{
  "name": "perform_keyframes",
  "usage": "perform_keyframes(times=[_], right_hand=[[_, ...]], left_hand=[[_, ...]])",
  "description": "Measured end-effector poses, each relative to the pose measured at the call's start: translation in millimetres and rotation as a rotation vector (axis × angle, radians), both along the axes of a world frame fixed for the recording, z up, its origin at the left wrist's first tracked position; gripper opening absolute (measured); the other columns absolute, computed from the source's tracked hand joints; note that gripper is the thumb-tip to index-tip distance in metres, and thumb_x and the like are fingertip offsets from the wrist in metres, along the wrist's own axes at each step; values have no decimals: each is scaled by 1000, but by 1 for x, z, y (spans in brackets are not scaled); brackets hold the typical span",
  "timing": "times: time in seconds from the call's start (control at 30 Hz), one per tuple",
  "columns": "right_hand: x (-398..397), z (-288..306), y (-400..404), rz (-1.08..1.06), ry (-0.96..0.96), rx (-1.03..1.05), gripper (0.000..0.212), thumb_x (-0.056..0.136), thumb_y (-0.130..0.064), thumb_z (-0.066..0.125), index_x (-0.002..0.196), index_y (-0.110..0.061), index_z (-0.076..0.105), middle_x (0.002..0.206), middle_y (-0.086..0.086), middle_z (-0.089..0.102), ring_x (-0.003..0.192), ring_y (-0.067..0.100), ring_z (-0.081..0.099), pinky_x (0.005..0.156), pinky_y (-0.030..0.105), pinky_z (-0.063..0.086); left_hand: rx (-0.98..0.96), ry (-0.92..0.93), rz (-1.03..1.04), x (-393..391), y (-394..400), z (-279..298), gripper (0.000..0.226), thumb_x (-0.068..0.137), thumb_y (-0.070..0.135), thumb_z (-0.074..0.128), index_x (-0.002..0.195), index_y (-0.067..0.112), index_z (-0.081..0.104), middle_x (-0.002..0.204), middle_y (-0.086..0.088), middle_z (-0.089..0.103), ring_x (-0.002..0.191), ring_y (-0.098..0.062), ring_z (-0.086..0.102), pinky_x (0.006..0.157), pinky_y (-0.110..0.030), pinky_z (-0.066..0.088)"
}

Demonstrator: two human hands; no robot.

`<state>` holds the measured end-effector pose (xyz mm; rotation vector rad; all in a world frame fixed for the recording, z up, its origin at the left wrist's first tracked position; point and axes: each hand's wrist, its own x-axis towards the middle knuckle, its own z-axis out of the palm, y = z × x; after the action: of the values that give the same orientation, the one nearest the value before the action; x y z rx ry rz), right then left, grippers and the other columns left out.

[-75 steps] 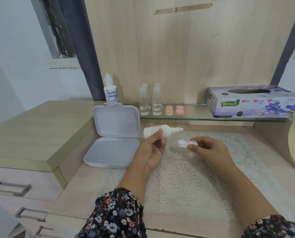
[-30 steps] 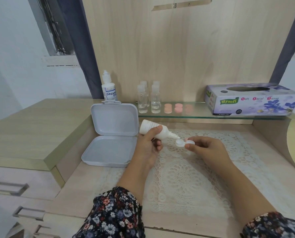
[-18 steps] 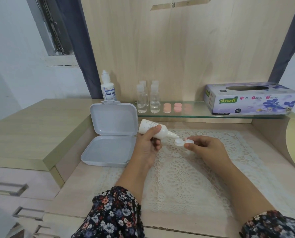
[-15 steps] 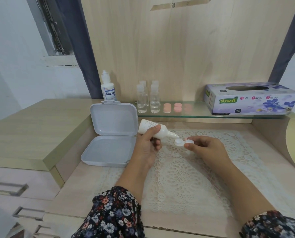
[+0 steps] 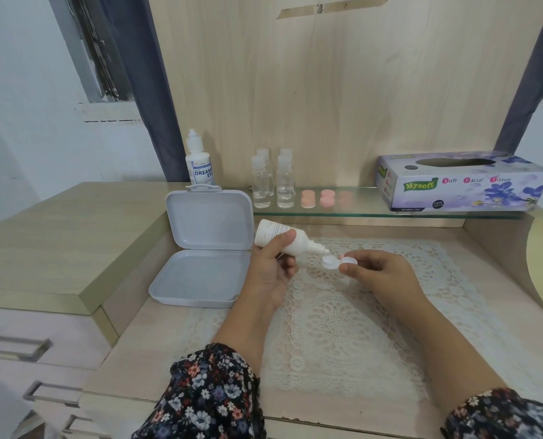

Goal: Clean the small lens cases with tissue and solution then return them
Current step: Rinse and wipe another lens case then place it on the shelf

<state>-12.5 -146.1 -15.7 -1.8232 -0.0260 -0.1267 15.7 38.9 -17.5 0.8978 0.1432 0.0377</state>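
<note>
Solution bottle (image 5: 283, 238) tilted, nozzle down-right toward lens case (image 5: 338, 263).

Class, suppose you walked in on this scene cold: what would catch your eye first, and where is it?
First, the two hands at the centre over the lace mat: the left hand holds a white bottle tipped nozzle-down at a small lens case pinched in the right hand. Next, the open grey box to their left and the purple tissue box on the glass shelf.
</note>
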Motion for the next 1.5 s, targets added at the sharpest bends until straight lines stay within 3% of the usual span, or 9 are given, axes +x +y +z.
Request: perform_keyframes(times=[0.6,1.03,1.5], right_hand=[[-1,1,-1,5,-1,-3,14,79,-24,78,92,-25,76,80,-2,71,71,8,61,66,19,45],[-1,1,0,1,-11,-7,11,78,-24,78,88,-28,75,81,1,72,72,9,61,67,21,48],[-1,1,0,-2,-8,-4,11,78,-25,78,88,-29,75,78,-1,72,67,7,60,64,20,47]], left_hand=[[-1,-12,-7,-3,-1,2,32,79,13,69,106,6,55,63,-2,61,44,-8,42,40,-19,37],[-12,-15,-15,-4,-1,3,54,60,20,75,109,6,55,65,-2,63,44,-8,44,40,-19,38],[-1,-16,-16,-4,0,3,47,63,19,75,105,7,56,66,-2,62,45,-8,43,41,-19,37]])
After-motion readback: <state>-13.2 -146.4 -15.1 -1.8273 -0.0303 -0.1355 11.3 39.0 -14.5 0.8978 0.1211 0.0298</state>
